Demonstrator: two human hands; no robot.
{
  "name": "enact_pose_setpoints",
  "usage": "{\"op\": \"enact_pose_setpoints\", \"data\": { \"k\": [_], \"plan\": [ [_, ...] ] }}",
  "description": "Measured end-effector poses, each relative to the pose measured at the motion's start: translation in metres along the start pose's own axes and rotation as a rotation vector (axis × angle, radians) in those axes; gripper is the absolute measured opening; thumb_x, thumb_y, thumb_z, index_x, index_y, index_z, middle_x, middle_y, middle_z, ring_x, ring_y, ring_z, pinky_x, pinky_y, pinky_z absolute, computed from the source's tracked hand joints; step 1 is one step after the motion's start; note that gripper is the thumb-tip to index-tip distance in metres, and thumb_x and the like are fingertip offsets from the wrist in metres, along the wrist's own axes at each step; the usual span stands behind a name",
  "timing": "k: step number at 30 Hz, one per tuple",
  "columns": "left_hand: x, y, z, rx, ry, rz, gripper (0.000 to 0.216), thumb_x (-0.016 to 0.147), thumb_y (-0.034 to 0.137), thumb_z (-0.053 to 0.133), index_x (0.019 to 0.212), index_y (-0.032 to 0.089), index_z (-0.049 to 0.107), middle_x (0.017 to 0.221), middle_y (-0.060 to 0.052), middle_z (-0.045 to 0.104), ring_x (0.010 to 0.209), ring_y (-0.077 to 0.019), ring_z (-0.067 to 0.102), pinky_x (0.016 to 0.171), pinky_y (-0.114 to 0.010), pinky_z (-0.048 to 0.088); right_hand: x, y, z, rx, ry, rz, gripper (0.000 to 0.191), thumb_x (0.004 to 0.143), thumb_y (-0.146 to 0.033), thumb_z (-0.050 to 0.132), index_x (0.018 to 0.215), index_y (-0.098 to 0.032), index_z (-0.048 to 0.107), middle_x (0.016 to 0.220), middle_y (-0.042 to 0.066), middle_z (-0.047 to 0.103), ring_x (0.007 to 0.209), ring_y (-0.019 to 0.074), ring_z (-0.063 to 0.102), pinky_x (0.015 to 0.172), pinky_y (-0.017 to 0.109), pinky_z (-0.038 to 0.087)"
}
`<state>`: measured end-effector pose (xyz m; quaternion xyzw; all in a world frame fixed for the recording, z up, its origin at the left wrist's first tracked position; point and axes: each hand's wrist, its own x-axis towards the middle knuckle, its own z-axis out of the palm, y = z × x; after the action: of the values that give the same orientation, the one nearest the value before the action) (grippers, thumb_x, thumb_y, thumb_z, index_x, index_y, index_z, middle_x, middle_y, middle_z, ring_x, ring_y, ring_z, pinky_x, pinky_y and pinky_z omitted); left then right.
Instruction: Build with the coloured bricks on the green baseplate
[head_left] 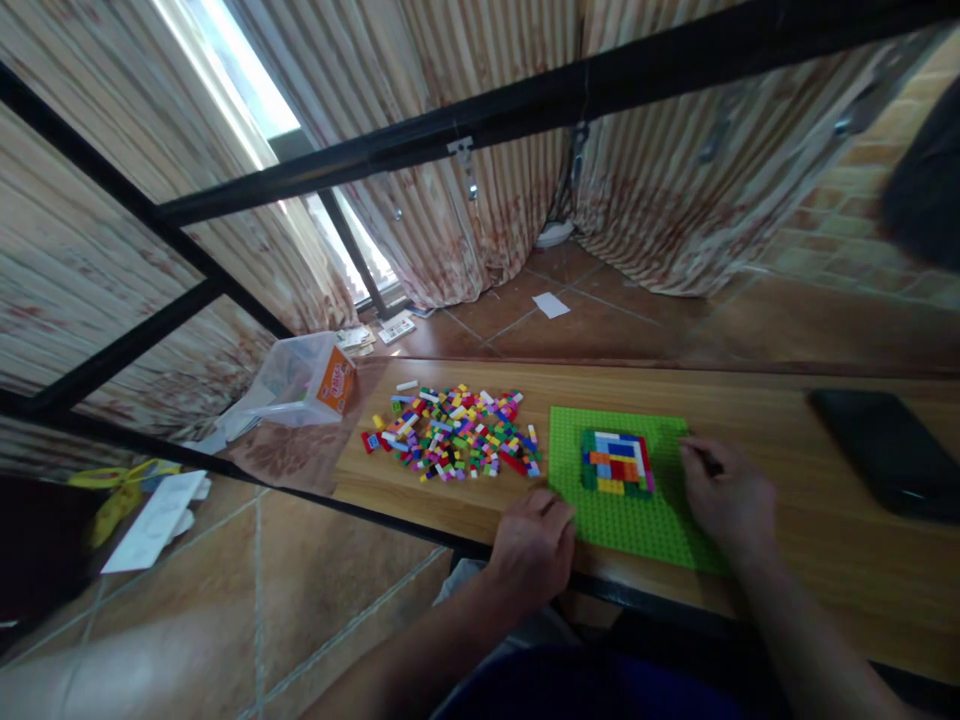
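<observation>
A bright green building-brick baseplate (622,535) lies on the wooden table. A block of coloured toy bricks (619,464), roughly square, is fixed near its middle. My left hand (534,540) rests at the baseplate's lower left corner, its fingers curled; what they hold, if anything, is hidden. At the right edge of the baseplate, my right hand (729,500) is closed with thumb and fingers drawn together. A small dark patch shows between those fingers, too unclear to name. A loose pile of many-coloured toy bricks (465,432) spreads over the table left of the baseplate.
A black phone-like slab (889,452) lies on the table (787,430) at the right. Past the table's left end stands a clear plastic bin (300,380) with an orange label. Black metal bars (390,150) cross in front of striped curtains. Papers (154,522) lie at left.
</observation>
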<state>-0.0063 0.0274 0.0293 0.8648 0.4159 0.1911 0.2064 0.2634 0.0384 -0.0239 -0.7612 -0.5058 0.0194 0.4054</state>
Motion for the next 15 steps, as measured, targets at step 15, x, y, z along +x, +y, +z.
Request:
{"op": "enact_pose_setpoints", "data": {
  "k": [15],
  "plan": [
    [-0.018, -0.092, -0.05, 0.129, 0.369, -0.383, 0.014, 0.089, 0.014, 0.053, 0.086, 0.02, 0.065, 0.086, -0.004, 0.064, 0.082, -0.0166, 0.062, 0.074, -0.029, 0.051, 0.0, 0.007, 0.0, -0.079, -0.006, 0.049, 0.027, 0.08, -0.046, 0.051, 0.085, -0.026, 0.069, 0.087, 0.01, 0.071, 0.073, 0.0271, 0.066, 0.068, 0.041, 0.05]
  ]
}}
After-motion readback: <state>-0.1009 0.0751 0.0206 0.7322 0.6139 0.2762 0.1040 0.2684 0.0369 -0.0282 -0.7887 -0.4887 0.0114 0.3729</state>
